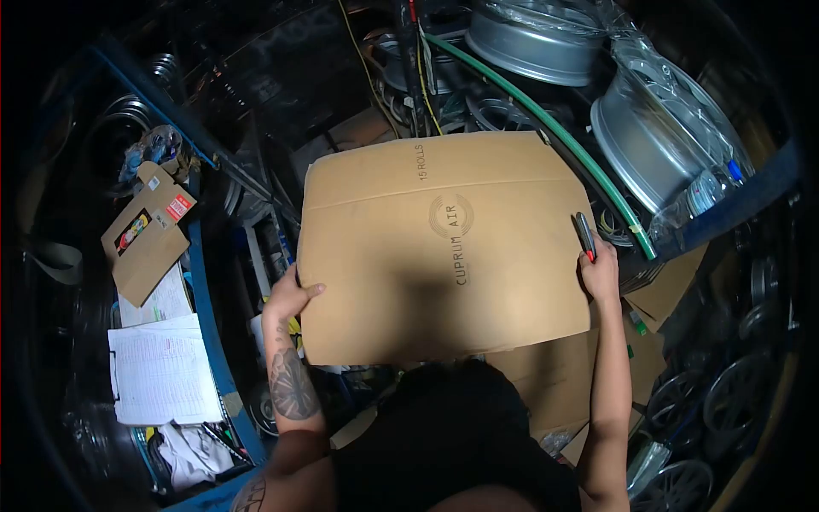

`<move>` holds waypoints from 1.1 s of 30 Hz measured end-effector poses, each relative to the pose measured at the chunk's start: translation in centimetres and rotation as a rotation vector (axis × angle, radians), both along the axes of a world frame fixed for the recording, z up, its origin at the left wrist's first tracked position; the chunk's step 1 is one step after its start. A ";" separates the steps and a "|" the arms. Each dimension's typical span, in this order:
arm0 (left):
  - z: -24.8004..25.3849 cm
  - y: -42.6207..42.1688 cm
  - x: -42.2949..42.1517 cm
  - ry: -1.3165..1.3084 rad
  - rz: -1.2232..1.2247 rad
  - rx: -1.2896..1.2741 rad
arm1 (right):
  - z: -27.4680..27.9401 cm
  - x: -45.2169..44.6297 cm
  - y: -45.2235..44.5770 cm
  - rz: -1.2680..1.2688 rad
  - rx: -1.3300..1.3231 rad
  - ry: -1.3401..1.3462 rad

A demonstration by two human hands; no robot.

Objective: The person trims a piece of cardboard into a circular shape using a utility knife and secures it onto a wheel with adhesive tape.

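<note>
A large brown cardboard sheet (pixel 384 256), printed "CUPRUM AIR" and "15 ROLLS", is held up in front of my body, with a crease across its upper part. My left hand (pixel 288 297) grips its left edge, thumb on the face and the other fingers hidden behind. At the right edge, my right hand (pixel 601 269) is closed on the sheet. Between its thumb and fingers is also a slim black-and-red tool (pixel 585 237), which looks like a box cutter, lying against the cardboard.
On the left, a blue-edged bench (pixel 223 358) bears papers on a clipboard (pixel 164 371) and a smaller cardboard piece (pixel 149 235). Silver wheel rims (pixel 653 128), some in plastic, stand at upper right beside a green tube (pixel 546 119). More cardboard (pixel 550 375) lies below the sheet.
</note>
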State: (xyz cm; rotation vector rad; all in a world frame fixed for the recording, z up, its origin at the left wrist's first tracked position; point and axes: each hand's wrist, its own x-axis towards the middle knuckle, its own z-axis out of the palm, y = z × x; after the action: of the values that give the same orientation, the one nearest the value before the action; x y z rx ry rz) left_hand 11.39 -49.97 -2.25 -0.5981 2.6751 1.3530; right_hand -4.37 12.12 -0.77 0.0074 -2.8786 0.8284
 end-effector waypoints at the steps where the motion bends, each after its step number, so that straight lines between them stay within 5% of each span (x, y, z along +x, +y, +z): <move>1: -1.6 -0.7 -1.0 0.026 0.091 -0.089 | 0.4 -0.2 0.0 0.016 0.012 -0.006; 3: -2.5 -1.3 -4.1 0.075 0.276 -0.269 | 0.9 -1.0 0.0 0.055 0.037 -0.017; 6: 3.8 4.7 -6.6 -0.192 0.347 -0.517 | -1.0 -2.1 0.2 0.135 0.098 0.083; 12: 1.6 4.3 -6.6 -0.076 0.392 -0.365 | 0.6 -3.4 -1.5 0.119 0.162 0.027; 15: -0.9 5.1 -7.3 0.034 0.500 -0.093 | -1.3 -5.0 -0.9 0.184 0.254 0.112; 17: 0.2 9.1 -8.2 -0.211 0.690 -0.461 | -2.3 -5.9 -0.9 0.219 0.257 0.143; 19: -1.3 11.5 -8.6 -0.168 0.800 -0.714 | -2.5 -6.1 -0.9 0.207 0.147 0.049; 25: -0.7 11.8 -8.8 -0.217 0.745 -0.754 | -2.9 -6.3 -0.6 0.109 -0.022 -0.189; 30: -0.7 11.9 -8.8 -0.218 0.694 -0.749 | -11.8 -6.3 -1.3 0.052 -0.423 -0.237; 31: -0.8 11.5 -9.0 -0.215 0.682 -0.749 | -13.2 -6.4 -2.1 0.254 -0.443 0.080; 33: -1.1 10.7 -9.0 -0.212 0.663 -0.743 | -14.7 -5.7 -3.5 0.162 -0.666 -0.038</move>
State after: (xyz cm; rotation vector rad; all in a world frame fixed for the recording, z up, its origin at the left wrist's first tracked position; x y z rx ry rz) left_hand 2.35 -39.32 -3.35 -1.6875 2.8385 0.2288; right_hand -10.05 8.61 -15.52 0.1524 -2.5088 1.7833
